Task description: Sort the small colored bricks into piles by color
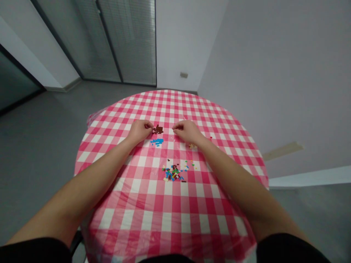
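My left hand (140,130) is closed in a pinch at the left edge of a cluster of small brown building bricks (159,129). Just below that cluster lies a group of blue bricks (157,142). My right hand (188,131) is also closed, thumb and fingertips together, to the right of the brown bricks. Whatever either hand pinches is too small to make out. Tiny white pieces (172,138) lie between the hands, and some tan bricks (192,146) sit under my right wrist. Nearer to me is a mixed pile of coloured bricks (173,173).
A round table with a red-and-white checked cloth (167,223) carries everything. One small red piece (211,137) lies right of my right wrist. Stray green and yellow bits (193,165) are scattered beside the mixed pile. Walls and a glass partition (131,44) stand beyond.
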Tool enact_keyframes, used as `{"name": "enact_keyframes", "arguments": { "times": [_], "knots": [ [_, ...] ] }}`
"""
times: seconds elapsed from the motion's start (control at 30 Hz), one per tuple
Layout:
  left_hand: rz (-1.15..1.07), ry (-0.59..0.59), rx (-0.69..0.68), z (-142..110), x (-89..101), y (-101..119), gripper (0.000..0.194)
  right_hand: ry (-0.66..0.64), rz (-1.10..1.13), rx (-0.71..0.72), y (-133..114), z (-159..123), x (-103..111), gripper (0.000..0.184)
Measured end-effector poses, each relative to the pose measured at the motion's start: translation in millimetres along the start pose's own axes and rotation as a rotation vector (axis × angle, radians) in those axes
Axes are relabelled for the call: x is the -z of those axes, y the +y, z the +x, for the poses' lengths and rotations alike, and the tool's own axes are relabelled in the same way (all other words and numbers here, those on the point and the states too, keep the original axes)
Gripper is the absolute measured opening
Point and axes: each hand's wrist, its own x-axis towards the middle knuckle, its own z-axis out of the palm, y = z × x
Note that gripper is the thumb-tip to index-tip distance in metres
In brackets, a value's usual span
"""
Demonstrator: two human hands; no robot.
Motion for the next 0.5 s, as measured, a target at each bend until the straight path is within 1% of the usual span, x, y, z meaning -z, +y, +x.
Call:
{"name": "enact_keyframes", "arguments": {
  "times": [0.1, 0.2, 0.3, 0.5],
  "knots": [
    [0.000, -0.039, 0.014, -1, 1.2, 2, 0.024, 0.002, -0.074, -0.015, 1, 26, -16, 0.022],
    [0.032, -0.060, -0.005, -1, 2.2, 3, 0.027, -0.044, -0.134, -0.032, 2, 40, -25, 0.020],
    [0.061, -0.071, -0.027, -1, 2.3, 3, 0.029, -0.070, -0.179, -0.040, 0, 47, -31, 0.018],
    [0.080, -0.084, -0.080, 0, 2.0, 1, 0.033, -0.072, -0.206, -0.028, -13, 52, -40, 0.024]
  ]
}}
